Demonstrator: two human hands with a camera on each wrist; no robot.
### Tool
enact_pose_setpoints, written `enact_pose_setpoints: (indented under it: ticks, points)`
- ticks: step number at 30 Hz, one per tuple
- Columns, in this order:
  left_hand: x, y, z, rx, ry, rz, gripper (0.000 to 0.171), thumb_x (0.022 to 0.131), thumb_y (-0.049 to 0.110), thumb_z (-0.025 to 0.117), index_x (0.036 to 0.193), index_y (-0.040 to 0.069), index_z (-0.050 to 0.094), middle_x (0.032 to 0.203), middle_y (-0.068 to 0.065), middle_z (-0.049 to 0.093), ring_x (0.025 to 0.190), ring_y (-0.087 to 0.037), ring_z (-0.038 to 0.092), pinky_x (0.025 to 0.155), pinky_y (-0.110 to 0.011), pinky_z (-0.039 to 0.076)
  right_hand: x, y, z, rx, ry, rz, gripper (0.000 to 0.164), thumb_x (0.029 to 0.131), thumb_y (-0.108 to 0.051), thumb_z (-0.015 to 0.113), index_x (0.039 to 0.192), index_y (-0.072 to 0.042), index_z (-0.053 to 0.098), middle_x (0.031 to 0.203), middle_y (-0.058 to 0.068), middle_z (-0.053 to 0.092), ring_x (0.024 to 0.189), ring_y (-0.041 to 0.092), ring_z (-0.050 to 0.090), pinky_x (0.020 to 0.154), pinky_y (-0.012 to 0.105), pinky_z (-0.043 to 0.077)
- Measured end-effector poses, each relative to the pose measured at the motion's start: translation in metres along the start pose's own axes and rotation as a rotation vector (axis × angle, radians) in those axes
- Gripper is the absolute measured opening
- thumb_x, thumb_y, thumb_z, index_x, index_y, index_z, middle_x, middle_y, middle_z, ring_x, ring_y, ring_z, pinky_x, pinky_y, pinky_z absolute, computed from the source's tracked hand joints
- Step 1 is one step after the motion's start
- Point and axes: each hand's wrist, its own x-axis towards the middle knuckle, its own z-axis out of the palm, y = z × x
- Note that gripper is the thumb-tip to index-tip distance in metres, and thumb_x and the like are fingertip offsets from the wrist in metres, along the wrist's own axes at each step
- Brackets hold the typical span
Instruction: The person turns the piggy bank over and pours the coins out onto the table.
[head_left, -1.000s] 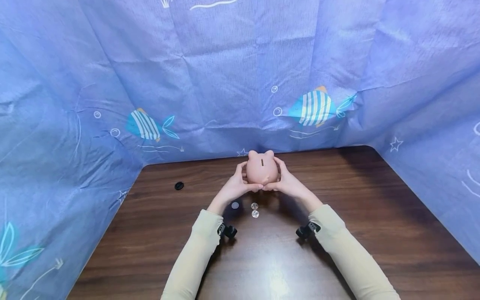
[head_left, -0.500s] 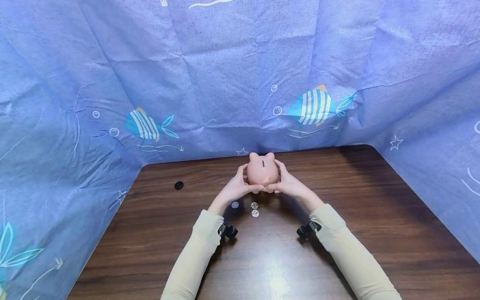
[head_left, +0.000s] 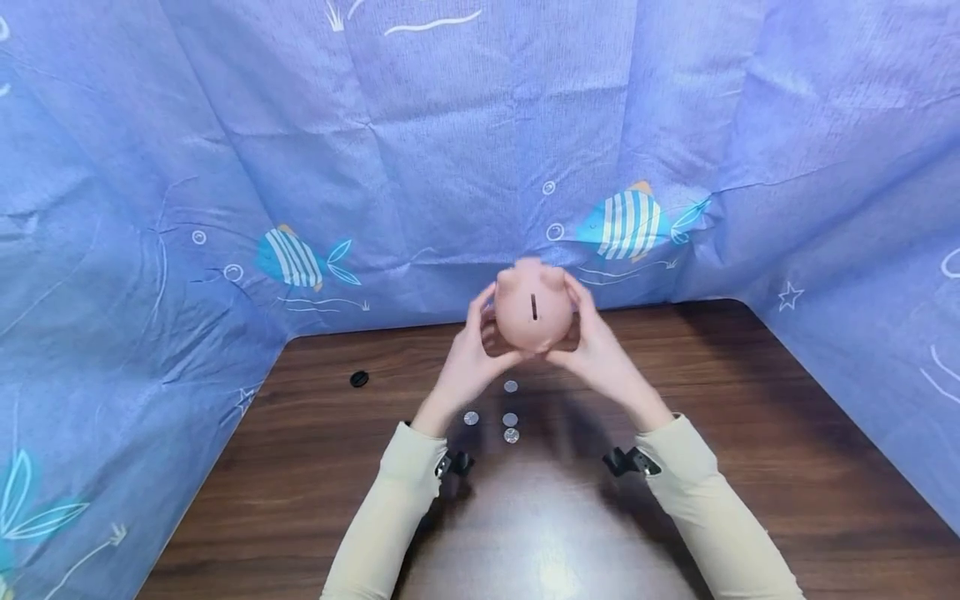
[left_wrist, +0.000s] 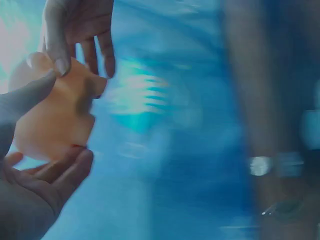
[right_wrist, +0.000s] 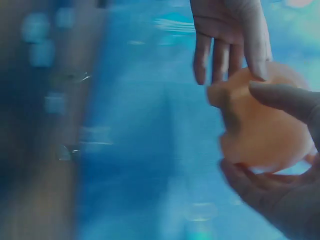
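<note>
A pink piggy bank (head_left: pixel 534 312) is held up over the far part of the table, its dark coin slot facing the head camera. My left hand (head_left: pixel 468 354) grips its left side, thumb at the lower near edge and fingers around the side. On the opposite side my right hand (head_left: pixel 596 354) holds it the same way, the two thumbs close together. Both wrist views show the piggy bank (left_wrist: pixel 55 117) between the hands, with a dark patch on its underside. Below it on the table lie several silver coins (head_left: pixel 510 419).
A small round black cap (head_left: pixel 359 379) lies on the brown wooden table (head_left: pixel 300 483), left of the coins. A blue fish-patterned curtain (head_left: pixel 450 167) rises behind the table's back edge and along both sides. Dark wrist cameras (head_left: pixel 457 463) sit at both cuffs.
Both hands have raised the piggy bank toward the head camera, after a slight dip. Another coin now shows on the table beneath it, farther back than the others.
</note>
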Motion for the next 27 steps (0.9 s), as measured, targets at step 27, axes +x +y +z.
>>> enact_pose_setpoints:
  ticks: [27]
  points:
    - [-0.006, -0.073, 0.034, -0.017, -0.156, -0.569, 0.083, 0.074, 0.044, 0.076, 0.138, 0.015, 0.032, 0.114, -0.014, 0.062, 0.090, -0.017, 0.063, 0.078, -0.033, 0.051, -0.009, 0.098, 0.013, 0.335, -0.278, 0.663, 0.112, 0.076, -0.025, 0.077, 0.146, -0.008, -0.008, 0.142, 0.022, 0.026, 0.097, 0.026, 0.056, 0.078, 0.048, 0.050]
